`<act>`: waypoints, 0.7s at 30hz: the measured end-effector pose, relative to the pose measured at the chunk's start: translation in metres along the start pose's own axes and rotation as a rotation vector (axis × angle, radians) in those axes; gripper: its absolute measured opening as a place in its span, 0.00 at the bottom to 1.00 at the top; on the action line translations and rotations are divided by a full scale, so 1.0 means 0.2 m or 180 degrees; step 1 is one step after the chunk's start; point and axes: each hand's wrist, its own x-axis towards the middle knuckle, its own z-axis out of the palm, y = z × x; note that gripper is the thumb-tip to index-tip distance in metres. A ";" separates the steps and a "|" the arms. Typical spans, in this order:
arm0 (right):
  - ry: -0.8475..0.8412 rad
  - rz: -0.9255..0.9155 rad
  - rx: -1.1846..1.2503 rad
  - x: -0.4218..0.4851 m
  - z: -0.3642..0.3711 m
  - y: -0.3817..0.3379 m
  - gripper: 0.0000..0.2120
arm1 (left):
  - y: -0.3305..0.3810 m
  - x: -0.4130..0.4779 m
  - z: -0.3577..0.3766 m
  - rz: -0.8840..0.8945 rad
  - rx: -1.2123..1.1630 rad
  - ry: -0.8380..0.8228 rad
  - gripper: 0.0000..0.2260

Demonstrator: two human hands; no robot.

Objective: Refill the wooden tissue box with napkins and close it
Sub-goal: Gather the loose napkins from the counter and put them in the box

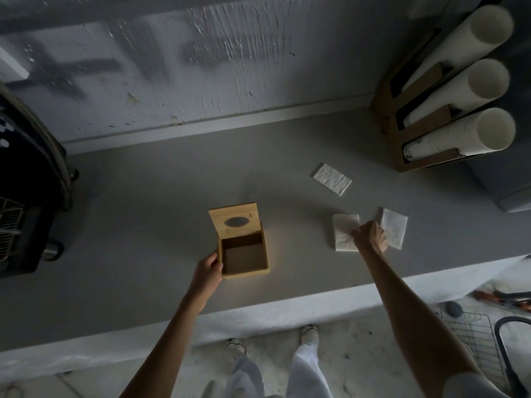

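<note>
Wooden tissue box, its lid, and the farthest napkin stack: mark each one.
wooden tissue box (265,254): head view, right side wall.
lid (234,211): head view, bare wood above the oval slot.
farthest napkin stack (331,179): head view, top sheet's middle.

Grey worktop (143,225): open wooden tissue box (244,255) at centre, three napkin stacks (344,232) at 3 o'clock, cup dispenser (416,130) at 2.

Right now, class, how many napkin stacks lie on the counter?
3: one far stack near the cup holder, one under the right hand, one just beyond it.
</note>
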 end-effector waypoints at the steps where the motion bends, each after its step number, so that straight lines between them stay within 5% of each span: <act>1: -0.0033 0.0099 0.0004 0.00 0.00 -0.01 0.17 | 0.01 -0.01 0.00 -0.0014 -0.0026 -0.0013 0.15; 8: 0.0016 0.0294 0.0198 -0.04 0.02 -0.05 0.13 | 0.02 -0.02 0.00 -0.0027 0.0037 -0.0012 0.15; 12: -0.0490 0.0060 0.1012 0.01 -0.01 0.02 0.05 | 0.02 -0.02 -0.01 -0.0059 -0.0008 0.0032 0.16; 17: -0.0269 0.0074 0.1810 0.25 -0.30 0.20 0.04 | 0.01 -0.01 -0.01 -0.0071 -0.0041 0.0027 0.16; 21: -0.0036 0.0491 0.1885 0.41 -0.44 0.34 0.14 | 0.03 -0.01 0.01 -0.0077 -0.0139 0.0074 0.17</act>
